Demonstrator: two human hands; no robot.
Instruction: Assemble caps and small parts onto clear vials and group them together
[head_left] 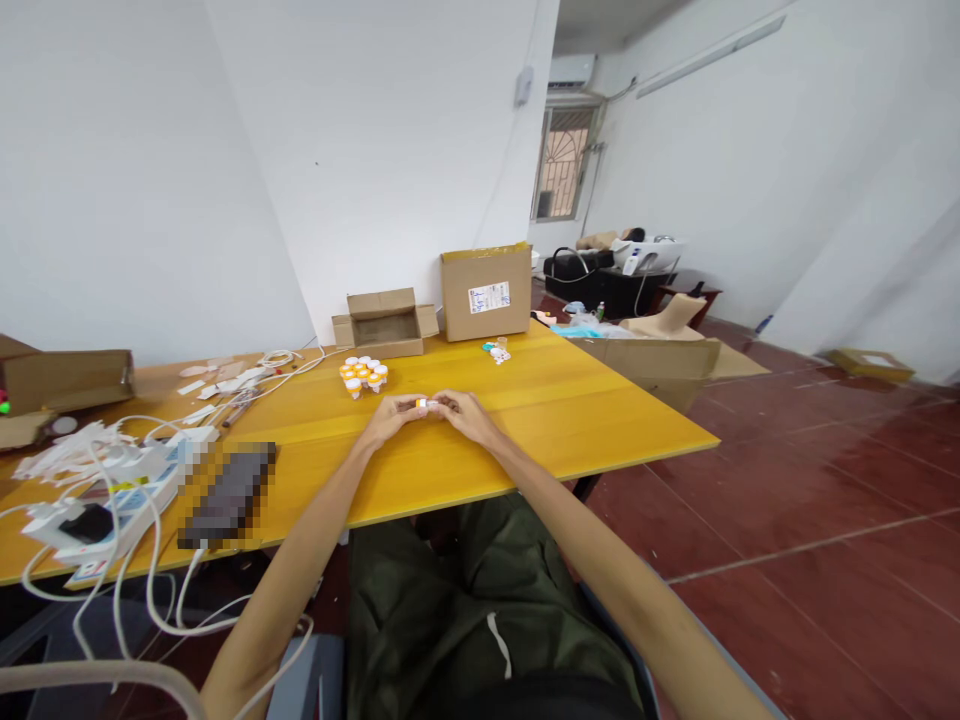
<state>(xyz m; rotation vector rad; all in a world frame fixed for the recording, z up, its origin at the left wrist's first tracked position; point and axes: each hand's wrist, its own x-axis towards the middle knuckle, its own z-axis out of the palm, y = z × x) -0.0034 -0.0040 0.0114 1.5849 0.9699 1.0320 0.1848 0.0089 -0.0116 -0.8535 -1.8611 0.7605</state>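
Observation:
Above the yellow table (450,470), my left hand (391,418) and my right hand (463,412) meet around one small bottle (424,404). White and orange show on it between the fingertips; the rest is covered by my fingers. Both hands are closed on it, the left at the orange end and the right at the other. Behind my left hand stands a cluster of several similar small bottles (364,374) with white and orange tops. Beyond my right hand lie some small white and teal pieces (496,351), too small to make out.
An open cardboard box (385,330) and a taller closed carton (486,292) stand at the wall. On the left are a power strip (142,500) with tangled white cables, a blurred-out dark device (229,495) and another cardboard box (82,378). The table's right corner (705,440) juts over red floor.

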